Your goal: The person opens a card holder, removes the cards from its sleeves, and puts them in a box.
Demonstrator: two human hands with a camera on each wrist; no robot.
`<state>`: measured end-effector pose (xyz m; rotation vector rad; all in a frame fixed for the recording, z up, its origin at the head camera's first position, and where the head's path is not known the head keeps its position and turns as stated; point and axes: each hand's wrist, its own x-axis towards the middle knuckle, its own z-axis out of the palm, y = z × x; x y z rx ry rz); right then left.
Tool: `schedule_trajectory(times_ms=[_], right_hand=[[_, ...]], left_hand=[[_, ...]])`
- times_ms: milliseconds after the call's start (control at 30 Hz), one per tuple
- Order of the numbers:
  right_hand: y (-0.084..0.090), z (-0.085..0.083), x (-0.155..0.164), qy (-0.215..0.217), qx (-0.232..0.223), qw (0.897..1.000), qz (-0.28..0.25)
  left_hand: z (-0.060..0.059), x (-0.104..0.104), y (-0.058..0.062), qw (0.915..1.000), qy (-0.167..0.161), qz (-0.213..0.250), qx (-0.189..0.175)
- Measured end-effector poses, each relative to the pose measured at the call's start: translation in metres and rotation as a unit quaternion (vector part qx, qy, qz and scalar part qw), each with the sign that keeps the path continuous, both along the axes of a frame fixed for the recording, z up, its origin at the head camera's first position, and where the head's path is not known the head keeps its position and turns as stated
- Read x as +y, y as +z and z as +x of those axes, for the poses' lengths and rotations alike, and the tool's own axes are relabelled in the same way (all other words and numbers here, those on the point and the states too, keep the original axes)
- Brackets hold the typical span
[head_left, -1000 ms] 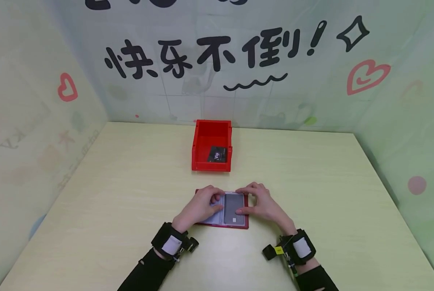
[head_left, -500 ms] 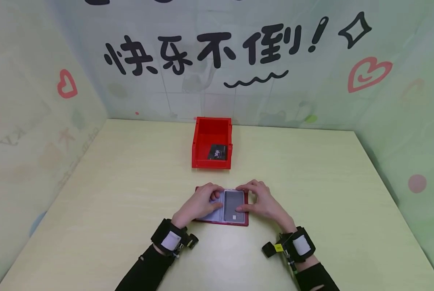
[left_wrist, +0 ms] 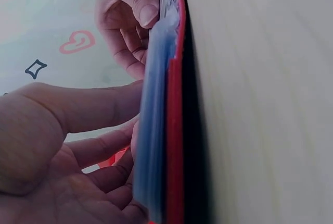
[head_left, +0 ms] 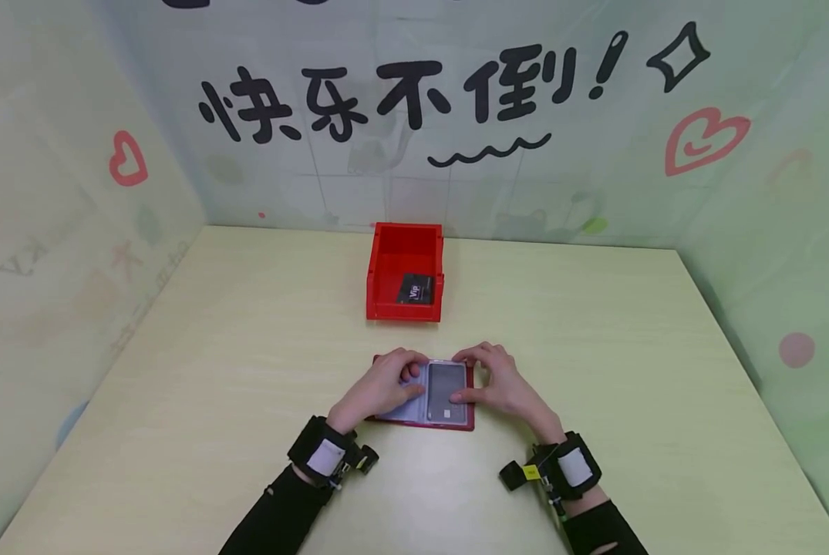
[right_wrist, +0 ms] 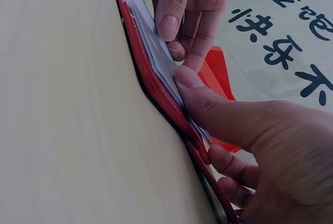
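Observation:
A red-covered card holder point(head_left: 414, 425) lies open on the table, with clear plastic sleeves inside. On its right half a grey card point(head_left: 442, 378) with a small light square shows in a sleeve. My left hand point(head_left: 379, 387) holds the left half, thumb on the sleeves and fingers at the far edge. At the right half, my right hand point(head_left: 503, 387) has its thumb on the card sleeve and its fingers curled at the far edge. From the side, the left wrist view shows the stacked blue-tinted sleeves point(left_wrist: 151, 130); part of the left half is hidden under my hand.
Behind the card holder stands a red plastic bin point(head_left: 403, 312) with a black card point(head_left: 415, 289) marked Vip in it. The pale wooden table point(head_left: 247, 324) meets printed walls at the back and sides. Each wrist wears a black strap with a small camera.
The head view has tipped down slightly, so the whole scene sits a little higher. Both hands keep nearly the same place on the card holder.

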<state>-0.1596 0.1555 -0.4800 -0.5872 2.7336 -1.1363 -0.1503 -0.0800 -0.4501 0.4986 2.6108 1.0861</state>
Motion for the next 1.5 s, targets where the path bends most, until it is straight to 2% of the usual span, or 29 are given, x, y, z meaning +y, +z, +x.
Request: schedule_trajectory(times_ms=[300,567,700,933,1100,1333,1500], right_hand=[[0.0,0.001,-0.001,-0.004,0.003,1.0,0.0],[0.001,0.001,-0.003,-0.008,0.009,1.0,0.012],[0.001,0.0,-0.004,-0.008,0.013,1.0,0.018],[0.001,0.0,-0.005,-0.011,0.012,1.0,0.026],[0.001,0.001,-0.005,-0.014,0.009,1.0,0.026],[0.002,0.001,-0.005,-0.012,0.005,1.0,0.025],[0.003,0.001,-0.005,-0.012,0.0,0.999,0.03]], left_hand=[[0.0,0.001,0.0,0.9999,-0.006,0.012,-0.008],[0.0,0.003,-0.003,0.9982,0.019,0.052,-0.023],[0.001,0.004,-0.004,0.9975,0.028,0.06,-0.024],[0.0,0.007,0.0,0.9941,0.068,0.074,-0.039],[-0.001,0.009,-0.001,0.9922,0.084,0.081,-0.044],[-0.002,0.013,-0.002,0.9918,0.097,0.076,-0.036],[-0.006,0.01,-0.004,0.9916,0.093,0.074,-0.05]])
